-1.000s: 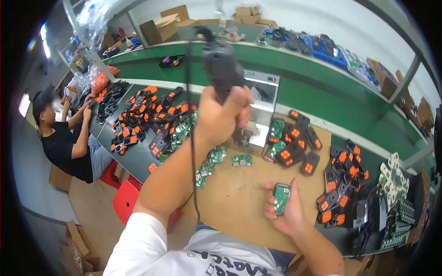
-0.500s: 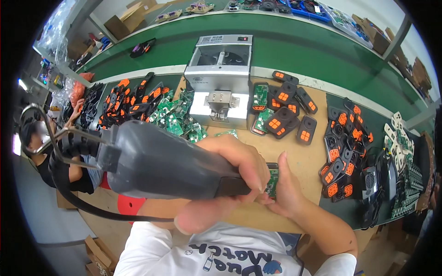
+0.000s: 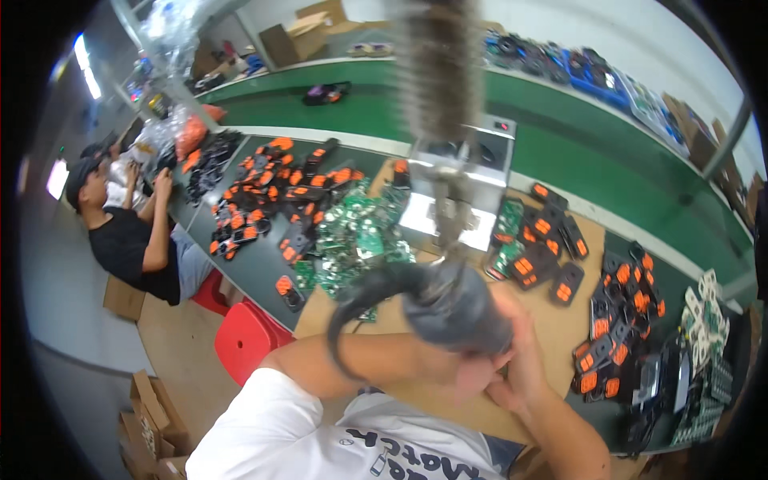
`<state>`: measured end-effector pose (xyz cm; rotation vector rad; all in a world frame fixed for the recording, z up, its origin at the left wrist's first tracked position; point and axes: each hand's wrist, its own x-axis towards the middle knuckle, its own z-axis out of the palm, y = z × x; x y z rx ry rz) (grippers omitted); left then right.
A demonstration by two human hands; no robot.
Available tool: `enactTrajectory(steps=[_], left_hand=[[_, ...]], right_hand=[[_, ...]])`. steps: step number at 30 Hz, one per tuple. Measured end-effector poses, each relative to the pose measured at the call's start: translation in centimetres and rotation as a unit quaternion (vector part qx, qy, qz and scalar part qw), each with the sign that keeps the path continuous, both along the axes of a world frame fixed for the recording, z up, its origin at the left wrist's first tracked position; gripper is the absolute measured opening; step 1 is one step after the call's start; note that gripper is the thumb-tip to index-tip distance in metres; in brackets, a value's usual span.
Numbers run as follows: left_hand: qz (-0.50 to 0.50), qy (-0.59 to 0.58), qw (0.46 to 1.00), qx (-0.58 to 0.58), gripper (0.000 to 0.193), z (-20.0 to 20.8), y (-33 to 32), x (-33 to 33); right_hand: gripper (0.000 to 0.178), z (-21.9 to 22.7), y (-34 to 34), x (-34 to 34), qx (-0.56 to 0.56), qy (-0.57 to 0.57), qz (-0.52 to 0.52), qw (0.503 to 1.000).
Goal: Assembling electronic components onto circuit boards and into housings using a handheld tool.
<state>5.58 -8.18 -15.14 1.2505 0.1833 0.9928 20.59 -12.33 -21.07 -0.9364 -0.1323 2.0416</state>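
Observation:
My left hand (image 3: 474, 374), blurred, is closed round a dark grey electric screwdriver (image 3: 456, 308) with a black cord looping from its rear end. Its tip is hidden behind my hands. A metal coil spring (image 3: 440, 76) rises from the tool's hanger, smeared by motion. My right hand (image 3: 524, 364) is pressed against the left, fingers curled. The dark remote control housing with a green board that it held half a second ago is now almost wholly covered. Ahead stands a silver screw feeder (image 3: 480, 228), partly behind the spring and tool.
Green circuit boards (image 3: 360, 232) lie heaped left of the feeder, beside orange-buttoned housings (image 3: 264, 180). More housings (image 3: 534, 264) sit right of it, with another pile (image 3: 616, 312) farther right. A red stool (image 3: 244, 340) and a seated person (image 3: 132, 248) are at the left.
My view has swung left, so the bench appears shifted right. The screwdriver now points away from me, with its rear and spring in front. The board in my right hand is now hidden.

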Motion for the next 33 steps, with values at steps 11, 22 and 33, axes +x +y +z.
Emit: enactTrajectory(steps=[11, 22, 33], left_hand=[[-0.031, -0.108, 0.993, -0.040, 0.064, 0.3, 0.5, 0.6], [0.276, 0.129, 0.947, 0.102, 0.063, 3.9, 2.4, -1.7], [0.010, 0.390, 0.919, 0.061, 0.018, -1.1, -0.2, 0.4]], right_hand=[[0.078, -0.4, -0.5, 1.4, 0.022, 0.118, 0.037, 0.992], [0.028, 2.8, 0.4, 4.2, 0.215, -0.045, -0.096, 0.971], [0.024, 2.6, -0.4, 3.7, 0.264, -0.236, -0.106, 0.929]])
